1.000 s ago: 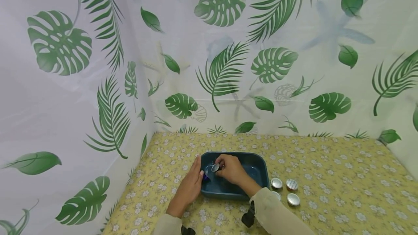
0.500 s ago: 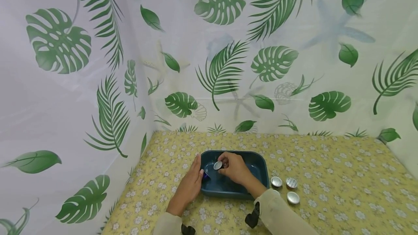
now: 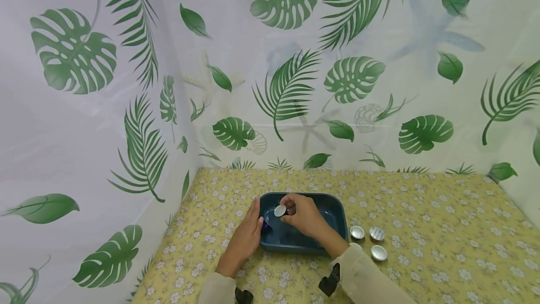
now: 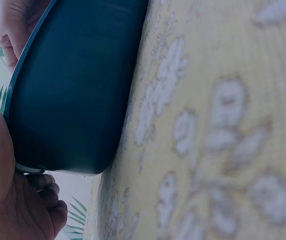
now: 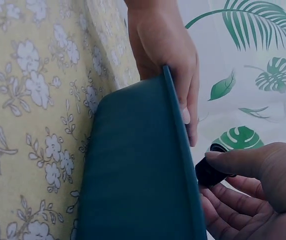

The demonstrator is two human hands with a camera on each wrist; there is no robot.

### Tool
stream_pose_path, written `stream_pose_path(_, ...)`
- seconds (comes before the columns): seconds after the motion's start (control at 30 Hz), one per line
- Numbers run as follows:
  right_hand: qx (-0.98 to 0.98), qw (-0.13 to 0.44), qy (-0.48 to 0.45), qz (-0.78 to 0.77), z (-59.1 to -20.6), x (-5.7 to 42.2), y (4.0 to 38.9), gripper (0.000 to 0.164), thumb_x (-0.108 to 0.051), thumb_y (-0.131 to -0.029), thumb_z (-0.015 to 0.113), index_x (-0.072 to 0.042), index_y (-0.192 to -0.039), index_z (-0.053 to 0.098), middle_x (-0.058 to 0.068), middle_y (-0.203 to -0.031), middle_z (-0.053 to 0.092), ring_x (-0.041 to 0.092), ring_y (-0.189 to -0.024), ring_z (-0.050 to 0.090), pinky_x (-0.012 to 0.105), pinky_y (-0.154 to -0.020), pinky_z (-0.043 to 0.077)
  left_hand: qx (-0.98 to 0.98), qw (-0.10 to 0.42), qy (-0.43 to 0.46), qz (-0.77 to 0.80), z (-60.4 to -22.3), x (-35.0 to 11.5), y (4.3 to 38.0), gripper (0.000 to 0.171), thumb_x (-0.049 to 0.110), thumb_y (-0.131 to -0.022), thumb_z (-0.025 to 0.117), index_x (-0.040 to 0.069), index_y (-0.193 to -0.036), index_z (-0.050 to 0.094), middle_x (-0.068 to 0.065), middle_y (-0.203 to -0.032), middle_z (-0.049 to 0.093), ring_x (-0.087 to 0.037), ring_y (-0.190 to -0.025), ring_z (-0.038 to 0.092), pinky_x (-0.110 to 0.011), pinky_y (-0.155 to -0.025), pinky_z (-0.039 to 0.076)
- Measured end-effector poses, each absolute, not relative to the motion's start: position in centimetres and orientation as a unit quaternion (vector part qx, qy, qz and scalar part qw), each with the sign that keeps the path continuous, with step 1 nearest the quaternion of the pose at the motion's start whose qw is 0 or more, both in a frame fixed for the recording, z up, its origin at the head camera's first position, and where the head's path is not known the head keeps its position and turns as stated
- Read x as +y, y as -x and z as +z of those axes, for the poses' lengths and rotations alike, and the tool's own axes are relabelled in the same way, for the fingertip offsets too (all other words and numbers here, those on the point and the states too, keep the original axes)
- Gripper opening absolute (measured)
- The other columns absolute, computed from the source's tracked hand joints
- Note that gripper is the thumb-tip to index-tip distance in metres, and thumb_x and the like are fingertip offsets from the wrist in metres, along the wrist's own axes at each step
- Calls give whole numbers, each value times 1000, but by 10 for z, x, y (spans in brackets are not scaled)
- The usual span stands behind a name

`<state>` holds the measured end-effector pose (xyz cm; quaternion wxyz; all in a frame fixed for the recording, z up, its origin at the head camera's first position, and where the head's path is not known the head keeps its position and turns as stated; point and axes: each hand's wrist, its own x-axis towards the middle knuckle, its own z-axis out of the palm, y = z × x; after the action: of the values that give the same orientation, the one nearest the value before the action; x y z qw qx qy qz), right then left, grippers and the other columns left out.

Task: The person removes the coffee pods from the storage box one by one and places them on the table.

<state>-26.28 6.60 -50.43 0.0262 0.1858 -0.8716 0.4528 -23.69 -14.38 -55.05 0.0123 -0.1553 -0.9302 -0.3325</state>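
Observation:
Over the left part of a dark blue-green rectangular tray (image 3: 303,250), my right hand (image 3: 304,215) pinches a small coffee capsule (image 3: 280,210), thumb against fingers. Its round silver lid faces up toward the head camera; the right wrist view shows its dark body (image 5: 210,172). Along the tray's left end lies my left hand (image 3: 244,240), fingers straight against the outer wall and thumb at the rim. Inside the tray, beside that thumb, a blue-purple shiny item (image 3: 265,224) shows partly; the left hand covers the rest.
Several silver-lidded capsules (image 3: 378,253) stand on the table right of the tray, one mostly hidden by the right sleeve (image 3: 363,271). A yellow floral cloth (image 3: 443,229) covers the table. Leaf-printed white curtains (image 3: 295,149) hang behind and at the left.
My right hand has shifted slightly right and turned the capsule, so its silver lid shows rounder. The right sleeve now covers more of one table capsule. My left hand keeps its place.

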Motion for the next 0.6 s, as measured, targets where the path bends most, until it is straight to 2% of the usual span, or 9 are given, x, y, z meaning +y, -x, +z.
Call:
stream_pose_path(0.27,-869,27,-189,457,-496,70,255,30,-2,-81,85,-8,-106,70,-2,-94,70,11,-80,63,31,-72,55,-932,15,153,-329,-550,-143,238,60,29,-114,31,14,-165,2,-9,-171,7,-30,-153,22,-54,-118,28)
stream_pose_path(0.6,-865,30,-180,467,-492,76,243,31,-2,-81,85,-10,-106,69,-2,-95,70,13,-82,65,33,-73,55,-929,14,150,-338,-551,-143,237,60,30,-114,31,16,-165,1,-2,-170,3,-29,-154,19,-54,-119,26)
